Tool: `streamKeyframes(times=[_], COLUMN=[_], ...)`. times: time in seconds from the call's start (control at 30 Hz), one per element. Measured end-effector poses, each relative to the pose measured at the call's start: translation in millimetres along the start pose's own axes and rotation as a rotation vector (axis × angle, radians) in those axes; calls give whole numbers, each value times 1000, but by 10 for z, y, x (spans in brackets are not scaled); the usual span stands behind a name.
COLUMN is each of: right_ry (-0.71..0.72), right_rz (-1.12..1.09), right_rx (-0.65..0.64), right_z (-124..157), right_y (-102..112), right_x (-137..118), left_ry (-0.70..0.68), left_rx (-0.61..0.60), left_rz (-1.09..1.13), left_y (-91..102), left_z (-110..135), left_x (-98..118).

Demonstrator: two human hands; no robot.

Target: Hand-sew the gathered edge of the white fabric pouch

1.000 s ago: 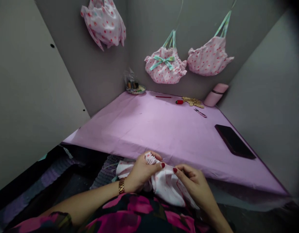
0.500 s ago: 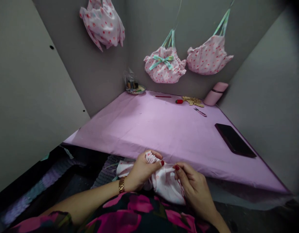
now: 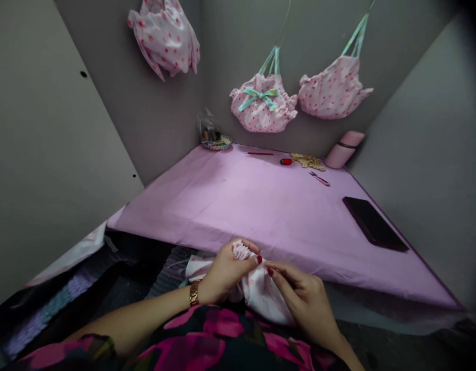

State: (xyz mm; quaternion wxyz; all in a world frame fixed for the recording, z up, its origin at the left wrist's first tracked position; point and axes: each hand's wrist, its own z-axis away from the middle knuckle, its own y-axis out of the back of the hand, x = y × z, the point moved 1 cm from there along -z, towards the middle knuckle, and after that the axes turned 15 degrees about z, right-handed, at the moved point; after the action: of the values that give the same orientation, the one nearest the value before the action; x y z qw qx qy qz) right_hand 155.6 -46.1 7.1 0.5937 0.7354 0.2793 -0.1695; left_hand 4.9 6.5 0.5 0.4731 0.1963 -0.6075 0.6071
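A piece of white fabric with pink dots (image 3: 261, 296) lies bunched in my lap, just below the table's front edge. My left hand (image 3: 226, 273) is closed around its gathered, pleated end, thumb pressed on top. A gold watch sits on that wrist. My right hand (image 3: 303, 301) rests on the cloth close beside the left, its thumb and forefinger pinched at the gathers; whether a needle or thread is between them is too small to tell.
A table with a lilac cloth (image 3: 238, 206) fills the corner. On it lie a dark phone (image 3: 375, 224), small snips (image 3: 318, 179), a red spool (image 3: 285, 161), a red pencil (image 3: 258, 153), a pink case (image 3: 344, 149) and a small dish (image 3: 216, 140). Three dotted pouches (image 3: 263, 105) hang on the walls.
My right hand has slid left along the fabric until its fingertips meet my left thumb. The left hand has kept its hold on the gathers.
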Motion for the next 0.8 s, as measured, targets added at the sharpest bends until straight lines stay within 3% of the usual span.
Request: streamKeyframes(times=[0.4,0.8], right_ry=[1,-53], right_rz=[42,23], right_rx=[40,-12], right_z=[-15,-17], right_y=[-21,-46], right_x=[13,28], left_ry=[10,2], left_rx=[-2,-9], left_rz=[3,-38], left_y=[17,25], left_z=[-9,-8], left_x=[-30,-32])
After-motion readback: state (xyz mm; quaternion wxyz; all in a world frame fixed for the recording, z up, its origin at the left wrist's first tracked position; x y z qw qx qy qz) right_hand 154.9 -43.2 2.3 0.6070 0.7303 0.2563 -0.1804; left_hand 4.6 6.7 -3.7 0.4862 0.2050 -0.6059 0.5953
